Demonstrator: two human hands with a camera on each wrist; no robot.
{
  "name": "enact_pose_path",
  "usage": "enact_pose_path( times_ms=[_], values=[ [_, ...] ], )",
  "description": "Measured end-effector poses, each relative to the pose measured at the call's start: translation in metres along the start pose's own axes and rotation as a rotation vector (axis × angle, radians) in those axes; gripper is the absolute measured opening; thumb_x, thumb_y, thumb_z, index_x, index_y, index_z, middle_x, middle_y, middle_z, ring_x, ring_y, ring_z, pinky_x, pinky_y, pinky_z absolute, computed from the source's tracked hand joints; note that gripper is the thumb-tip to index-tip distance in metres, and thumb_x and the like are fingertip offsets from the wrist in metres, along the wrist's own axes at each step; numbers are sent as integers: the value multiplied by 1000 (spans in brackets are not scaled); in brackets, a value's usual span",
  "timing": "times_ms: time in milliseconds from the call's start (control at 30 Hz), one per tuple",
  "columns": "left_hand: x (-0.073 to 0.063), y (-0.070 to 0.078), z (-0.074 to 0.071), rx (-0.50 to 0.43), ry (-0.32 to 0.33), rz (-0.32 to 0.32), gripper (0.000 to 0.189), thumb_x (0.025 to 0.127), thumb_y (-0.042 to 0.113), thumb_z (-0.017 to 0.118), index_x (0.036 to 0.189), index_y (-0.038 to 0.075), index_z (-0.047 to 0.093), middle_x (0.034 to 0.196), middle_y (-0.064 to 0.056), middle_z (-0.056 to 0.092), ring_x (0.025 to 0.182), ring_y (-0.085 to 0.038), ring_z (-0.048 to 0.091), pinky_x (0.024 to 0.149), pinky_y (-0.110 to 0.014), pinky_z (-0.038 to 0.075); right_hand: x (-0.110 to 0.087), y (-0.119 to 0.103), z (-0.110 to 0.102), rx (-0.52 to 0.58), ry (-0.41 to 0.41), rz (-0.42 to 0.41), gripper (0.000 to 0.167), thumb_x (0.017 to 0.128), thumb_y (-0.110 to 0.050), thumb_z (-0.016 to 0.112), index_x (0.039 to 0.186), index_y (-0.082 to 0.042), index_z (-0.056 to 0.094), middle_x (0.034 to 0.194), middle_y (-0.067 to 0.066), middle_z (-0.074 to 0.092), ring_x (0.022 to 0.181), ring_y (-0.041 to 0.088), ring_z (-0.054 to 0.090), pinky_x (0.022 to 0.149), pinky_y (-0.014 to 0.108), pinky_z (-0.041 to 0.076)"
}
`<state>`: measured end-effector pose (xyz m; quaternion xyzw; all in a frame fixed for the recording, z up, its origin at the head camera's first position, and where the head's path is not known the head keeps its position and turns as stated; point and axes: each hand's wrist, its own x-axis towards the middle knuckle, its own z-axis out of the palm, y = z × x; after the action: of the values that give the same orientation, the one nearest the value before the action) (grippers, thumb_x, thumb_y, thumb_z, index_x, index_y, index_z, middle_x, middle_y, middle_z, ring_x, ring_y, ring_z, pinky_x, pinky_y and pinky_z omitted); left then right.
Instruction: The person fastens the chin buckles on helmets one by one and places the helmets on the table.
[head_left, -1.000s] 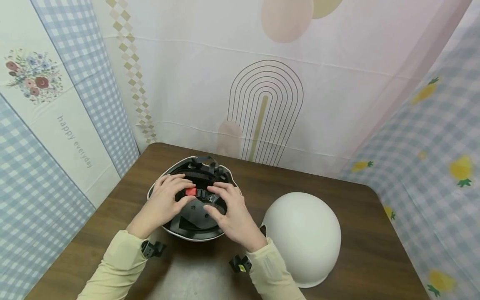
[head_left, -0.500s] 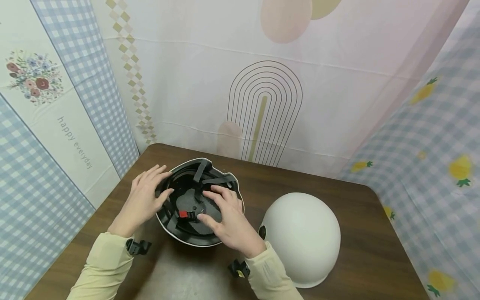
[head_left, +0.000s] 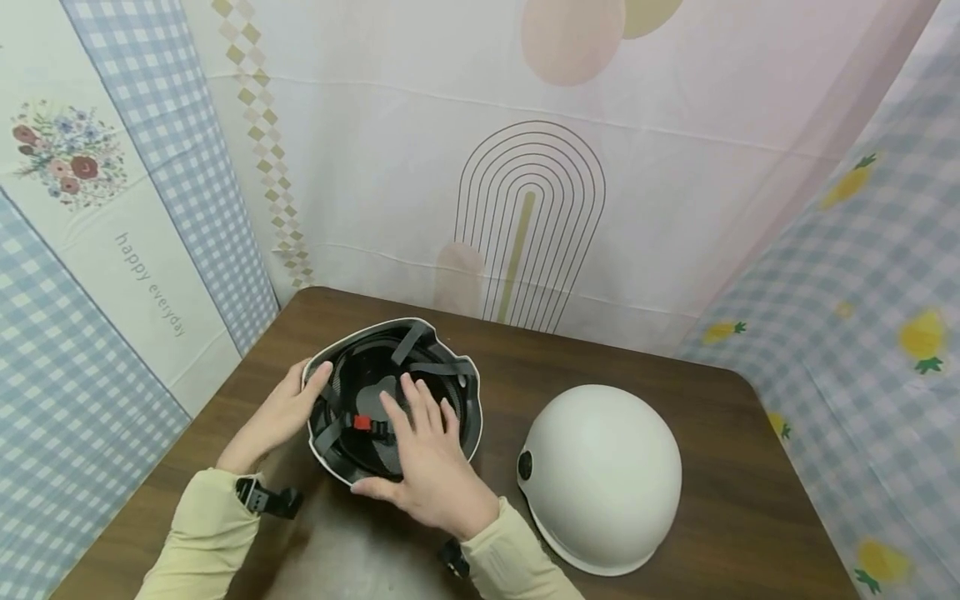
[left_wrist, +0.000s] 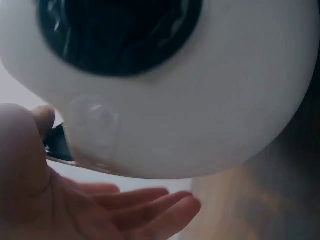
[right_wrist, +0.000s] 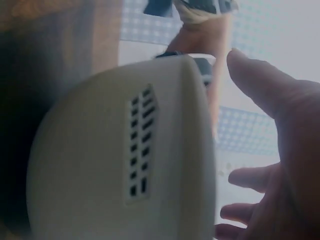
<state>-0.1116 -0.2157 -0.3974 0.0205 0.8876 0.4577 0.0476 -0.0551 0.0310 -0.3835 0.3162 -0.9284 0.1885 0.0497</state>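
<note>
A white helmet [head_left: 363, 367] lies upside down on the table, its black lining facing up. Inside it are dark chin straps [head_left: 438, 367] and a red buckle [head_left: 362, 422]. My left hand [head_left: 277, 417] grips the helmet's left rim, thumb over the edge and fingers along the outside. My right hand [head_left: 431, 471] hovers over the near right part with fingers spread, covering some of the lining. In the right wrist view, a slotted vent [right_wrist: 140, 145] shows on the white shell beside the right hand's straight fingers. The left wrist view shows a dark round piece [left_wrist: 120, 35] on the shell.
A second white helmet [head_left: 603, 475] stands dome up on the right, with a dark round piece [head_left: 526, 466] on its side. The brown wooden table [head_left: 735, 517] backs onto a hanging patterned cloth [head_left: 375, 167]. Checked cloths hang at both sides.
The red buckle and straps have dropped lower inside the helmet, which has turned slightly. The left hand has moved from the buckle onto the left rim; the right hand has come nearer, fingers spread.
</note>
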Motion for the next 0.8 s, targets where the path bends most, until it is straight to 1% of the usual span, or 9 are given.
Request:
enact_pose_path(
  times_ms=[67, 133, 300, 367, 433, 533, 633, 700, 800],
  values=[
    [1, -2, 3, -42, -11, 3, 80, 102, 56, 27, 150, -7, 18, 150, -34, 25, 138, -48, 24, 107, -60, 25, 1, -2, 5, -43, 5, -12, 103, 81, -73, 56, 156, -15, 18, 162, 8, -4, 148, 30, 1, 111, 60, 18],
    [2, -1, 6, -62, -3, 11, 77, 102, 56, 27, 149, -5, 26, 149, -31, 30, 137, -45, 28, 106, -59, 27, 3, -4, 8, -69, 6, -14, 103, 80, -74, 56, 156, -16, 17, 162, 8, -5, 148, 29, 0, 110, 61, 18],
    [3, 5, 11, -68, 14, 23, 72, 102, 57, 29, 145, 1, 37, 143, -26, 43, 125, -41, 44, 95, -54, 40, 7, -8, 16, -77, 1, -15, 102, 82, -69, 59, 156, -16, 15, 162, 9, -6, 148, 29, 1, 109, 62, 18],
    [2, 8, 12, -66, 10, 18, 72, 102, 57, 29, 146, 1, 37, 142, -26, 43, 123, -41, 46, 93, -54, 42, 8, -11, 19, -86, 0, -14, 100, 83, -66, 61, 156, -15, 15, 162, 10, -6, 148, 30, 0, 109, 63, 18],
    [2, 11, 14, -73, 11, 18, 73, 102, 57, 30, 147, 0, 35, 144, -27, 42, 125, -43, 45, 94, -56, 42, 11, -13, 23, -115, 10, -13, 100, 83, -63, 64, 156, -15, 16, 162, 12, -4, 148, 30, 1, 108, 63, 20],
    [1, 15, 15, -79, 18, 23, 74, 102, 56, 31, 149, -1, 32, 147, -28, 36, 133, -45, 37, 101, -60, 35, 15, -15, 29, -187, 40, -9, 100, 82, -62, 67, 155, -13, 18, 161, 15, 3, 147, 32, 7, 106, 63, 24],
    [0, 19, 17, -77, 26, 29, 75, 102, 55, 31, 150, -2, 29, 149, -28, 34, 135, -46, 32, 104, -61, 31, 18, -17, 35, -242, 70, 5, 100, 80, -60, 71, 153, -12, 23, 159, 18, 13, 145, 35, 15, 104, 64, 27],
    [-1, 21, 17, -67, 28, 25, 75, 102, 56, 31, 150, -1, 29, 150, -28, 33, 136, -46, 31, 105, -61, 30, 19, -18, 38, -254, 77, 15, 98, 78, -59, 73, 152, -12, 27, 158, 19, 17, 144, 36, 19, 103, 65, 28],
    [-1, 22, 18, -60, 33, 19, 75, 102, 56, 31, 151, -1, 28, 150, -27, 33, 136, -45, 31, 105, -60, 29, 19, -20, 41, -253, 75, 20, 93, 80, -56, 73, 150, -12, 31, 157, 19, 18, 143, 37, 20, 101, 66, 29]
  ],
)
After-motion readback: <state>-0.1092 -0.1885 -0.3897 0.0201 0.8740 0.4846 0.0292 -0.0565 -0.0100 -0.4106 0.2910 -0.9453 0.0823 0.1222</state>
